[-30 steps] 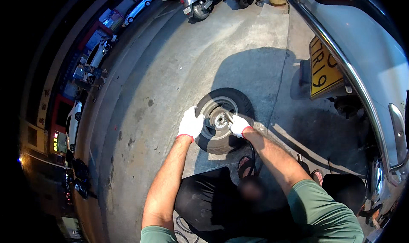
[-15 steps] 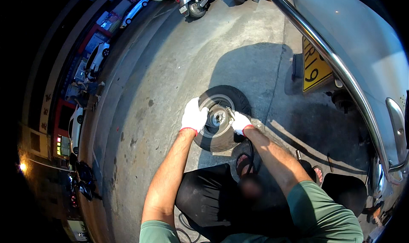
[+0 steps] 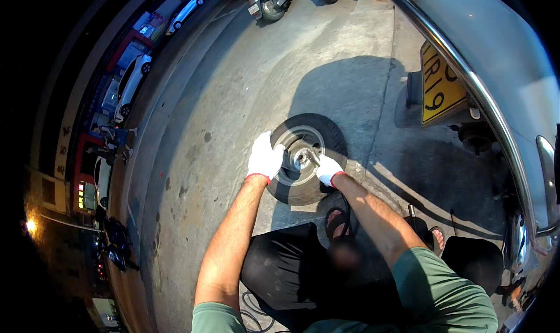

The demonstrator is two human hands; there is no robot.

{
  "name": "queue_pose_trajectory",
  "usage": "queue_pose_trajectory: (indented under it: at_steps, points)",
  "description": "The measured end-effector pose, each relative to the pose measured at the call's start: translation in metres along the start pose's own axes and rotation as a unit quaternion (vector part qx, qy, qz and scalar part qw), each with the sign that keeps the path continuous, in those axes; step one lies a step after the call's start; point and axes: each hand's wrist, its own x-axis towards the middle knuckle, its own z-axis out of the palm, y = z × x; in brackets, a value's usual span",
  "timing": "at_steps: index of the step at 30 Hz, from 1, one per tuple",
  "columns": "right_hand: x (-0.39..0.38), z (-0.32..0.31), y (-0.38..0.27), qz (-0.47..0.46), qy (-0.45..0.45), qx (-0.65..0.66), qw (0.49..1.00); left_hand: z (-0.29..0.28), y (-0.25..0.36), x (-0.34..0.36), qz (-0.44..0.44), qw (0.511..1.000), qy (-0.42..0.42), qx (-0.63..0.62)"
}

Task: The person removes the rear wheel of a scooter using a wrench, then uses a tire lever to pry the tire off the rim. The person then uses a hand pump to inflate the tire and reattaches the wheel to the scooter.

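Observation:
A small wheel with a black tyre and pale metal rim lies flat on the pavement in front of me. My left hand, in a white glove with a red cuff, grips the wheel's left side, thumb toward the rim. My right hand, gloved alike, is closed around a slim metal air nozzle pointing into the rim near the hub. What the nozzle's tip touches is too small to tell. A black hose runs down from my right hand past my foot.
A pale scooter with a chrome bar and yellow plate stands close on my right. More scooters are parked beyond. Cars and people line the street at left. My knees and sandalled feet are below the wheel.
My left hand has moved slightly forward along the tyre. My right hand still has the nozzle at the rim. The whole view has shifted slightly.

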Motion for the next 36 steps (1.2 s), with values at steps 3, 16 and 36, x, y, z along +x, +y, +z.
queue_pose_trajectory:
  at_steps: [3,16,36]
  points:
    - [0.007,0.005,0.0,-0.067,0.095,-0.034,0.993,0.0,0.0,0.002,-0.008,1.0,0.006,-0.01]
    - [0.041,0.039,0.005,-0.054,0.048,-0.071,0.995,0.003,-0.011,0.003,-0.02,1.0,0.008,-0.021]
    - [0.029,0.024,0.005,-0.053,0.014,-0.039,0.998,-0.004,-0.008,-0.001,-0.032,0.999,-0.01,-0.006]
